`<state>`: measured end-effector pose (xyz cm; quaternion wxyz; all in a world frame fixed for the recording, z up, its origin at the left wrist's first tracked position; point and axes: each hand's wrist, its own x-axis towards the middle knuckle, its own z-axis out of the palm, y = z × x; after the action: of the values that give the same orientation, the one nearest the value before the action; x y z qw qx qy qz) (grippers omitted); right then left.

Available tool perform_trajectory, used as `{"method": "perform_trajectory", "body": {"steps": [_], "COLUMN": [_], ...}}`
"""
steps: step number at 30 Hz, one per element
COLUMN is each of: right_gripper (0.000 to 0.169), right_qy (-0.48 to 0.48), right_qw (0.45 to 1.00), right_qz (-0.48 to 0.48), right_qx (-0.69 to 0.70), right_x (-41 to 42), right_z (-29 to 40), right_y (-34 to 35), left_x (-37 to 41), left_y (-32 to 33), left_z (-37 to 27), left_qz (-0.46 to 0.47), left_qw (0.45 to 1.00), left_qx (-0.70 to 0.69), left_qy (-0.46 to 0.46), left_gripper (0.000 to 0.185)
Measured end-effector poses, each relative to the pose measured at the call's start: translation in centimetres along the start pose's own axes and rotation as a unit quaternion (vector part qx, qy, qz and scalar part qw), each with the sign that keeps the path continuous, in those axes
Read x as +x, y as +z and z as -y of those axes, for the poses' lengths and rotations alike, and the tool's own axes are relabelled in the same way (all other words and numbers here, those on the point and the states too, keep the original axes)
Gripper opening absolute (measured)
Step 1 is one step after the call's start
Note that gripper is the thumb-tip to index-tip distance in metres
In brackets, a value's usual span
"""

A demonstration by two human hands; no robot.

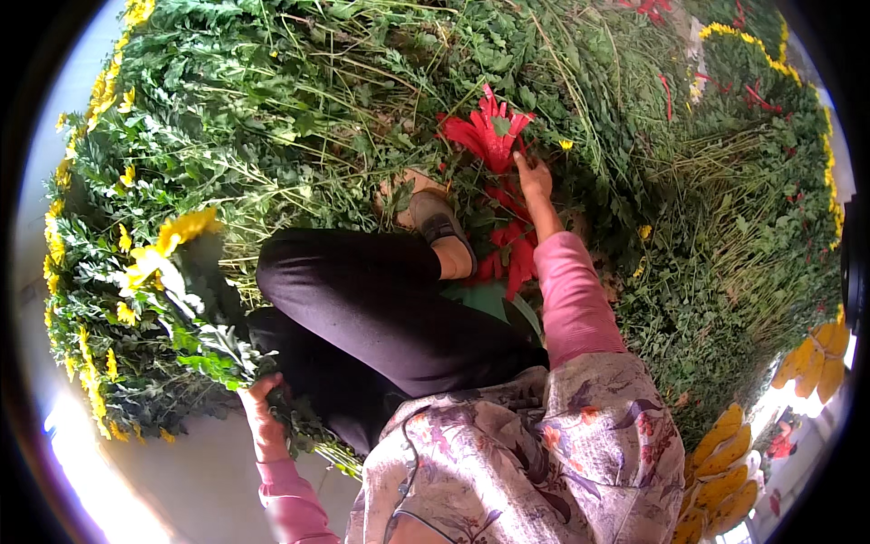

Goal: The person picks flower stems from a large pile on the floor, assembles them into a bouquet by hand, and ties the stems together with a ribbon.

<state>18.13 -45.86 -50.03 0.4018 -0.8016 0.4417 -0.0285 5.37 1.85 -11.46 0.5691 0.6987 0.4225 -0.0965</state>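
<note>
In my left hand (264,401) is a bunch of yellow chrysanthemums (178,234), gripped by its leafy stems. The blooms point up and to the left, and the cut stem ends (340,461) stick out below the hand beside my body. My right hand (535,180) reaches forward, its fingertips at the edge of a bundle of red plastic strips (491,132). Whether the fingers pinch a strip cannot be made out. More red strips (520,262) hang below, partly under my right forearm.
Cut chrysanthemum stems and leaves (326,88) lie heaped ahead and to both sides. Yellow blooms (58,224) line the left edge of the heap. My bent leg (380,299) and shoe (435,216) are between my hands. Bundled yellow flowers (720,476) stand at lower right.
</note>
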Motion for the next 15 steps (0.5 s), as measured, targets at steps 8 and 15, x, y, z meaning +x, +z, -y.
{"method": "perform_trajectory", "body": {"steps": [8,15], "right_gripper": [0.016,0.018], "right_qy": [0.139,-0.035], "right_qw": [0.86,0.667], "right_qz": [0.116,0.381], "right_qx": [0.477,0.64], "right_x": [1.1,-8.7], "right_z": [5.4,23.7], "right_y": [-1.2,-9.5], "left_x": [-1.0,-2.9], "left_y": [1.5,-0.2], "left_z": [-0.7,-0.9], "left_qz": [-0.018,0.034], "left_qw": [1.0,0.992], "left_qx": [-0.004,-0.121], "left_qy": [-0.014,0.008], "left_gripper": [0.027,0.028]}}
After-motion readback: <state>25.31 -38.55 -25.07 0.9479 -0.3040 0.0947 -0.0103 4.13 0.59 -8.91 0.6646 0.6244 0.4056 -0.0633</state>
